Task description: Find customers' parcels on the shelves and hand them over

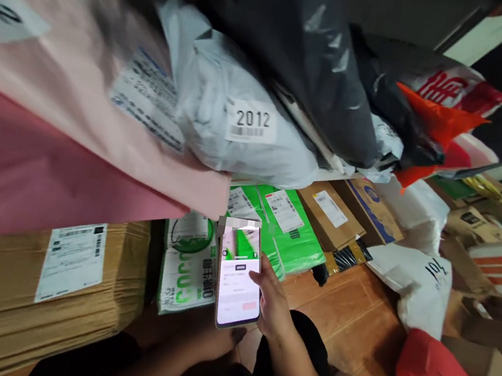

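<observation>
Gripping phone [238, 303] in right hand [274, 303], thumb over the screen's edge, in front of green parcel [306, 247] and white pack [183, 282]; holding left hand [224, 341] just below, cannot tell whether spread or closed.

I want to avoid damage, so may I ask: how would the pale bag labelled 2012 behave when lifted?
The pale bag would probably sag and bend, because its skin is loosely creased. It may be slippery, as it looks like smooth plastic. Weight is uncertain: its contents are hidden.
</observation>
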`<action>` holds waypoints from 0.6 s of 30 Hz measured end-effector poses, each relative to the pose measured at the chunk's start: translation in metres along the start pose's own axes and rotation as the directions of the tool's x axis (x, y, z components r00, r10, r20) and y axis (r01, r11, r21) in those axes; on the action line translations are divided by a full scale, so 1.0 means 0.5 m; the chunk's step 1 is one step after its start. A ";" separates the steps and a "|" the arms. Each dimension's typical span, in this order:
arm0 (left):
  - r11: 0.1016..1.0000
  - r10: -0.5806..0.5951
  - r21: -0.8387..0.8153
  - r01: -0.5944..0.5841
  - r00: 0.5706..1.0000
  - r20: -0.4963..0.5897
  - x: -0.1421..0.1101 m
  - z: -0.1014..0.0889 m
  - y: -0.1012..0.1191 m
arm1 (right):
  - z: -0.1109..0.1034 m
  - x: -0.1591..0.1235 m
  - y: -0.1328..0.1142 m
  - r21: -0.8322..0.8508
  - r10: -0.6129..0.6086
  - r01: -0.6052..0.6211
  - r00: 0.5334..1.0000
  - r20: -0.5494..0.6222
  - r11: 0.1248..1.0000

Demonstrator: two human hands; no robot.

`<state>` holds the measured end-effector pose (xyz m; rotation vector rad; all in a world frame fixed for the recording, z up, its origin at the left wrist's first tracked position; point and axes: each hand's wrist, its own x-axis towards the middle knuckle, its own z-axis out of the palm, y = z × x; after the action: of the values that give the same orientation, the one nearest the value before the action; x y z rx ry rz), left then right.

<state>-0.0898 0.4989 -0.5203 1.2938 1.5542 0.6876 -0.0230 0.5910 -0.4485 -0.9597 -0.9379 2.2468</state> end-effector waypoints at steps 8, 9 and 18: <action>0.983 0.022 0.180 -0.026 0.999 0.025 0.027 0.030 0.007 | -0.103 -0.014 -0.047 0.012 -0.076 0.076 0.997 0.015 0.997; 0.976 0.036 0.210 -0.050 0.997 0.068 0.026 0.023 0.016 | -0.115 -0.015 -0.051 0.001 -0.087 0.087 0.996 0.000 0.996; 0.974 0.060 -0.225 0.005 0.957 0.282 0.025 -0.017 0.037 | -0.219 -0.040 -0.060 -0.076 -0.115 0.117 0.993 0.028 0.990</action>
<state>-0.0898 0.5169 -0.5050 1.1887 1.1892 0.6403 0.0790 0.6390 -0.4734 -0.8902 -1.0698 2.1426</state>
